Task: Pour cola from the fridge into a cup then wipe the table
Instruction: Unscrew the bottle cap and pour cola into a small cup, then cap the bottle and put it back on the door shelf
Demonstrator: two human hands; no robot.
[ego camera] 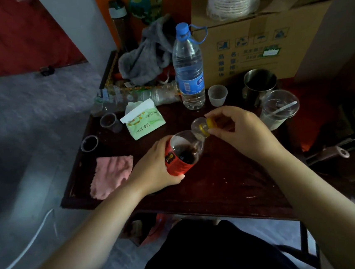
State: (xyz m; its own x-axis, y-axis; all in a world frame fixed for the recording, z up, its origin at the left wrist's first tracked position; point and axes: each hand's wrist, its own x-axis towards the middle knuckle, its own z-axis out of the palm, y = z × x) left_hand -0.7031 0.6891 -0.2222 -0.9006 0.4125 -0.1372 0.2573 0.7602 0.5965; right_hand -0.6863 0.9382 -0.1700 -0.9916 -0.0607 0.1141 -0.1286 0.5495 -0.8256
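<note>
My left hand (154, 169) grips a cola bottle (184, 152) by its red label, tilted with the neck pointing away to the right, above the dark wooden table (220, 184). Some dark cola is left inside. My right hand (236, 126) pinches the yellow cap (209, 125) at the bottle's mouth. A small clear plastic cup (196, 123) stands just behind the neck, mostly hidden. A pink cloth (111, 175) lies on the table's left front.
On the table: a big water bottle (188, 68), a small white cup (217, 95), a steel mug (258, 85), a lidded plastic cup (279, 108), a tissue pack (144, 121), two small dark cups (89, 143). A cardboard box (260, 39) and grey clothing (149, 54) stand behind.
</note>
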